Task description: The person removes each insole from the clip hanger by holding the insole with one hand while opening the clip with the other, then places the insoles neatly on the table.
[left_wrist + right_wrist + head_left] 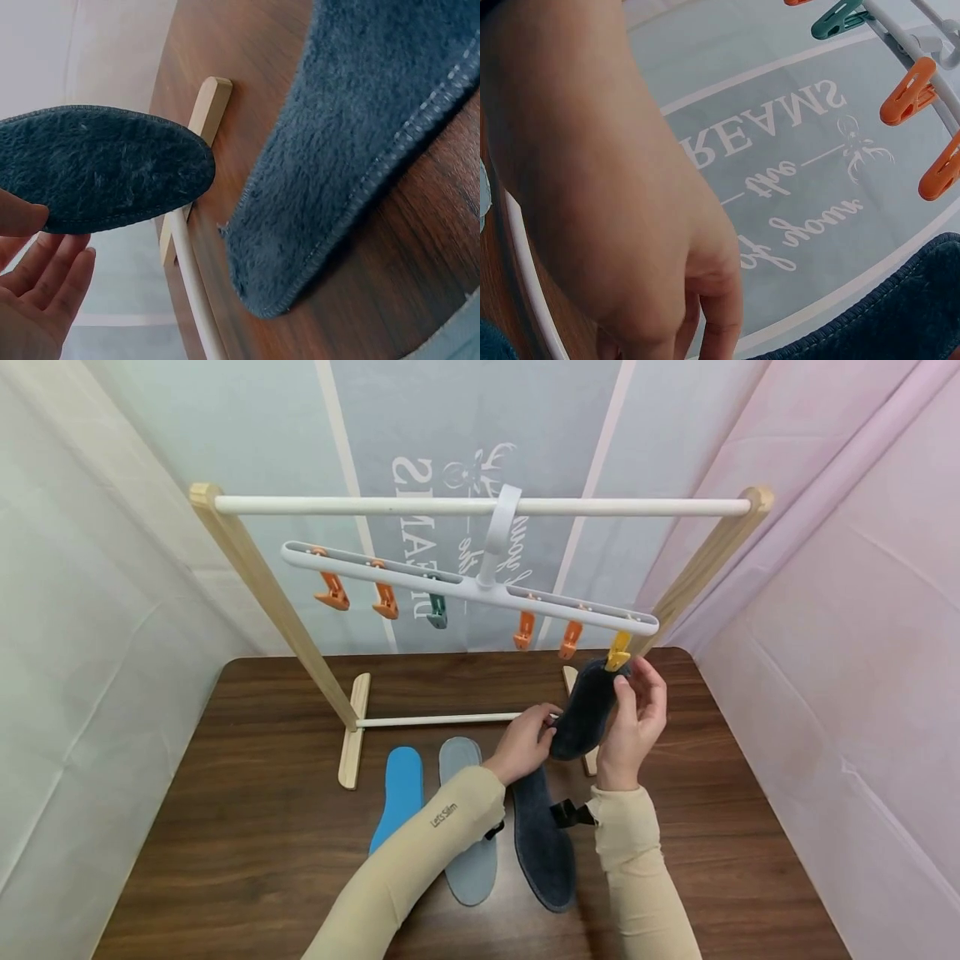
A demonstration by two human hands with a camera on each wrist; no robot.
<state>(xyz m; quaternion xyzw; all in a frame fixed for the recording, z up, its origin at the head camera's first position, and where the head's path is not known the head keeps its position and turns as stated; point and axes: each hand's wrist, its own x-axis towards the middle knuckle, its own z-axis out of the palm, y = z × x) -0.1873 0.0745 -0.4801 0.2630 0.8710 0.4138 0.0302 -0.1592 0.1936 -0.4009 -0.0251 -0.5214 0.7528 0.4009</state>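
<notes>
A dark fuzzy shoe insole (585,714) hangs slanted at the hanger's right end, its upper end in the jaws of a yellow clip (618,653). My left hand (525,743) pinches its edge near the lower end, the thumb in front and fingers behind in the left wrist view. Up by the clip, my right hand (637,718) holds the insole's right edge between thumb and fingers. The right wrist view shows the back of the left hand (630,232), with that insole (885,315) at lower right. A second dark insole (543,852) lies on the table below.
The white hanger (480,592) hooks over a white rail (360,506) on a wooden stand (262,585). Orange clips (384,597) and a green clip (437,608) dangle from it. A grey insole (472,872) and a blue insole (403,785) lie on the brown table (247,827).
</notes>
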